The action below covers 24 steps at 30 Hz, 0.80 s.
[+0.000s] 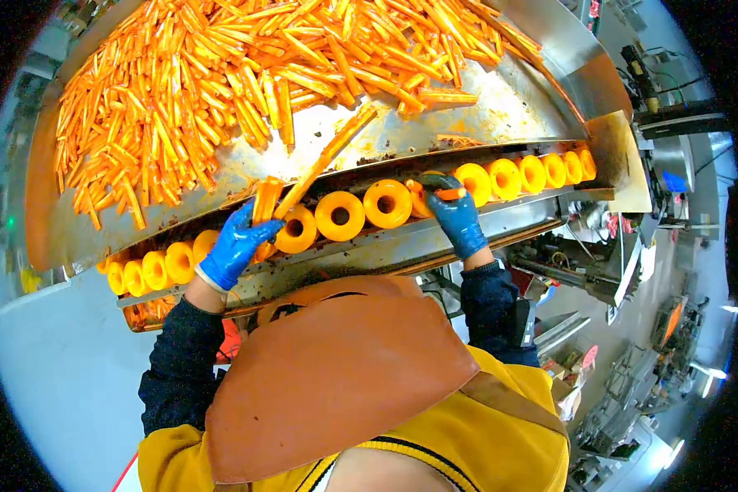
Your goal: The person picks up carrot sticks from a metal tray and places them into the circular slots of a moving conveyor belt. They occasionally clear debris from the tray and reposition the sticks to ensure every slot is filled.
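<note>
My left hand [236, 246], in a bright blue glove, is closed around a few glossy orange sticks [266, 201] standing up from its fingers. A longer orange stick [326, 160] slants up and right beside them, over the tray's edge. My right hand [457, 217], in a darker, stained blue glove, is closed on an orange stick [448, 194] above the row of yellow cups. Each yellow ring-shaped cup [388, 203] has a round hole in its middle. Some cups are hidden behind both hands.
A large metal tray [508, 102] holds a big heap of orange sticks [197, 90] beyond the cups. A metal ledge [336, 258] runs along the near side. On the right are a tan board [619, 160] and machinery.
</note>
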{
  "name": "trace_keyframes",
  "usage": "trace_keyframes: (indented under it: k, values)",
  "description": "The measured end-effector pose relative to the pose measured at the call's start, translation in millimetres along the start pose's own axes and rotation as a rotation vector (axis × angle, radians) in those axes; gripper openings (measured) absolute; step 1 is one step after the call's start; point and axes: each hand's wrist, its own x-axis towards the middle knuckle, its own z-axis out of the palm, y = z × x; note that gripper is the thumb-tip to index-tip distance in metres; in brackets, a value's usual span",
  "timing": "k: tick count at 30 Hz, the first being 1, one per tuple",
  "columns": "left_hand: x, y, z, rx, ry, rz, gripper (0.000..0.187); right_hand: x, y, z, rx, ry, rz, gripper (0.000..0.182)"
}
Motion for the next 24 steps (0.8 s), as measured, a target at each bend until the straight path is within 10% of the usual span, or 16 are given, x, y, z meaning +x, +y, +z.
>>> trace_keyframes:
  k: [4, 8, 12, 16, 20, 24]
  values:
    - [-4, -7, 6, 0.009, -0.045, 0.109, 0.051, -1, -21, -11, -0.609, -0.099, -0.033, 0.030]
    - [-6, -26, 1, 0.076, -0.054, 0.043, 0.052, 5, 10, -34, -0.119, 0.344, -0.157, 0.026]
    - [-7, -30, 2, 0.344, -0.037, 0.205, 0.047, -6, -28, -38, 0.198, 0.199, 0.324, 0.022]
    - [-5, -26, -1, 0.687, -0.042, 0.295, 0.046, -8, -28, -23, -0.113, 0.072, 0.347, 0.021]
    - [2, -14, 5, 1.043, -0.033, 0.275, 0.046, -11, -30, 19, 0.400, 0.045, 0.136, 0.032]
    - [10, 3, 30, 1.091, 0.116, 0.344, 0.042, -12, -51, 33, -0.097, -0.065, 0.092, 0.042]
